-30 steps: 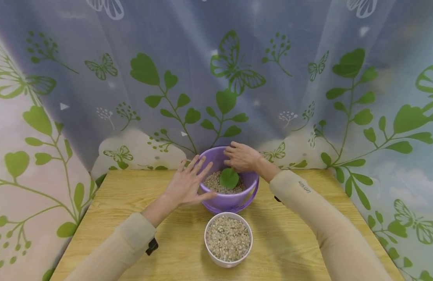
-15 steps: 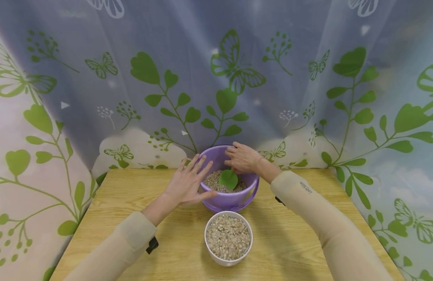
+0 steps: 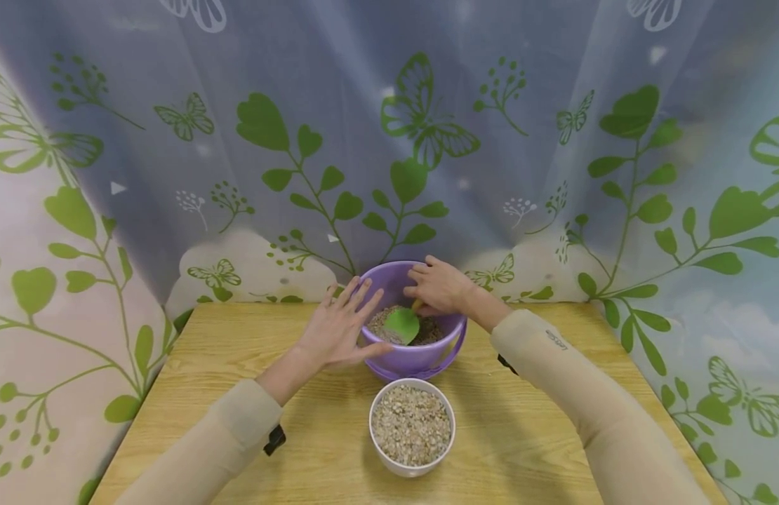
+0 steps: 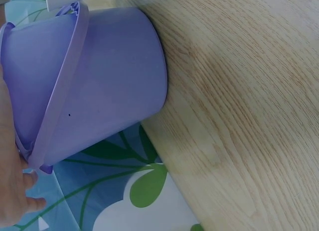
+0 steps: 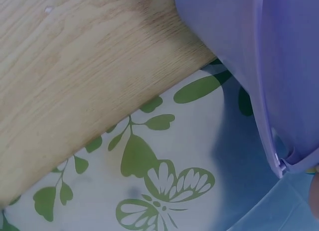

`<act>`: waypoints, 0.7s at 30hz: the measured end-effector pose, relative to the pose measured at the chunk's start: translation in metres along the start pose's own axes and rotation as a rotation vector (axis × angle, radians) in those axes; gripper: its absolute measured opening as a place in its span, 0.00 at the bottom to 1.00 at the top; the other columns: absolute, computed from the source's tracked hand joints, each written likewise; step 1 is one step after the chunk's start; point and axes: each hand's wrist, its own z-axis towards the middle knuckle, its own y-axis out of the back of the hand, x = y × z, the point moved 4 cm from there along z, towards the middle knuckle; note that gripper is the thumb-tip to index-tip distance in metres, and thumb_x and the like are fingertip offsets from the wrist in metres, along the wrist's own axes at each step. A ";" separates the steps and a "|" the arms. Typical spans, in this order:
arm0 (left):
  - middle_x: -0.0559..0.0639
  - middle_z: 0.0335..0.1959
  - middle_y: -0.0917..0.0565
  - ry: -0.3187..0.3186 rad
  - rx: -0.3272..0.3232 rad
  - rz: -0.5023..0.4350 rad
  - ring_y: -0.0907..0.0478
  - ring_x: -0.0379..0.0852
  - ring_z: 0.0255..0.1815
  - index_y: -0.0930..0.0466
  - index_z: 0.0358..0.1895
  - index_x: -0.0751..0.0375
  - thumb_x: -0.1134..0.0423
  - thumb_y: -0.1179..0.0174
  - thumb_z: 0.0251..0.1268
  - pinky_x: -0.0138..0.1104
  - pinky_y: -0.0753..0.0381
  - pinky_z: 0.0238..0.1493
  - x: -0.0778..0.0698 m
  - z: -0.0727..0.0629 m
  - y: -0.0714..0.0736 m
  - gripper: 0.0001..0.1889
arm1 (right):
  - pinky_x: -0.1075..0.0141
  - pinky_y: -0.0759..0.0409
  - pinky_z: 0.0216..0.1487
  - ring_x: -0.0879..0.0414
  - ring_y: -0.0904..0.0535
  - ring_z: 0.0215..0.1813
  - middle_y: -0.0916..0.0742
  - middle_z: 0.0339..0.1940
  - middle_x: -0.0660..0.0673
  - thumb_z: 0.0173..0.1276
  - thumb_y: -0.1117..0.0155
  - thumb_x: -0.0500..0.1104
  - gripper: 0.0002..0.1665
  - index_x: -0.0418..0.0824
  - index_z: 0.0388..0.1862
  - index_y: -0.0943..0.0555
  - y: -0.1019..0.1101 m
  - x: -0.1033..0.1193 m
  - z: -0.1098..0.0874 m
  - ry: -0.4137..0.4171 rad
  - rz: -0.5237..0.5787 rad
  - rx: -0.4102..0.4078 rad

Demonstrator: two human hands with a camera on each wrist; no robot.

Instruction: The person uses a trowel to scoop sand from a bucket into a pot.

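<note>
A purple bucket [image 3: 405, 363] with gravel inside stands at the back of the table. My right hand [image 3: 443, 287] reaches over its right side and grips a toy shovel [image 3: 402, 325], whose green blade lies at the gravel; a bit of yellow handle shows by the fingers. With fingers spread, my left hand [image 3: 339, 324] rests against the bucket's left rim. The left wrist view has the bucket [image 4: 114, 66] from the side and part of the left hand [image 4: 11, 181]. Only a sliver of the right hand [image 5: 314, 198] appears beside the bucket [image 5: 219, 27] in the right wrist view.
In front of the bucket is a white bowl [image 3: 410, 471] filled with gravel [image 3: 411, 426]. Both stand on a wooden table [image 3: 314, 449]. A curtain [image 3: 339, 175] printed with leaves and butterflies hangs right behind the table's back edge.
The shovel blade has shifted left and tilted inside the bucket, so some yellow handle now shows. The right hand moved only slightly. The left hand stays in place.
</note>
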 end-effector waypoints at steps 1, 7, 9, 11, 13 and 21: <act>0.62 0.87 0.43 0.000 -0.003 0.000 0.47 0.63 0.89 0.46 0.86 0.53 0.10 0.95 0.52 0.65 0.41 0.84 0.000 0.000 0.000 0.68 | 0.56 0.25 0.51 0.51 0.21 0.51 0.12 0.48 0.47 0.70 0.34 0.68 0.23 0.54 0.50 0.16 0.000 0.000 -0.001 -0.013 0.017 -0.008; 0.61 0.87 0.43 0.005 -0.011 0.021 0.47 0.62 0.88 0.46 0.86 0.53 0.10 0.98 0.49 0.65 0.40 0.84 0.000 0.001 0.000 0.70 | 0.56 0.26 0.47 0.50 0.20 0.47 0.14 0.42 0.48 0.71 0.35 0.70 0.24 0.53 0.46 0.17 0.003 0.000 -0.004 -0.053 0.075 -0.077; 0.61 0.87 0.43 0.007 -0.007 0.021 0.47 0.62 0.89 0.46 0.86 0.53 0.10 0.98 0.50 0.64 0.40 0.84 0.001 0.001 -0.001 0.69 | 0.55 0.26 0.47 0.50 0.20 0.47 0.14 0.42 0.48 0.70 0.34 0.70 0.24 0.53 0.46 0.17 0.004 0.001 -0.004 -0.051 0.076 -0.096; 0.61 0.87 0.44 0.007 -0.001 0.020 0.48 0.62 0.89 0.47 0.86 0.53 0.10 0.97 0.51 0.65 0.41 0.84 0.001 0.002 -0.001 0.69 | 0.56 0.26 0.47 0.50 0.20 0.47 0.14 0.42 0.48 0.70 0.34 0.70 0.24 0.53 0.46 0.17 0.004 0.001 -0.005 -0.053 0.081 -0.101; 0.61 0.87 0.44 0.005 -0.002 0.013 0.47 0.62 0.89 0.46 0.86 0.53 0.10 0.97 0.51 0.65 0.40 0.84 0.001 0.002 -0.001 0.69 | 0.56 0.27 0.47 0.50 0.20 0.47 0.14 0.42 0.48 0.70 0.34 0.70 0.24 0.52 0.46 0.17 0.003 0.001 -0.005 -0.056 0.084 -0.102; 0.62 0.87 0.43 0.002 -0.010 0.017 0.46 0.63 0.88 0.46 0.86 0.54 0.10 0.98 0.50 0.65 0.40 0.83 -0.001 0.001 0.000 0.70 | 0.55 0.25 0.49 0.48 0.19 0.49 0.14 0.44 0.46 0.71 0.35 0.69 0.24 0.53 0.47 0.17 0.003 -0.002 -0.009 -0.071 0.124 -0.102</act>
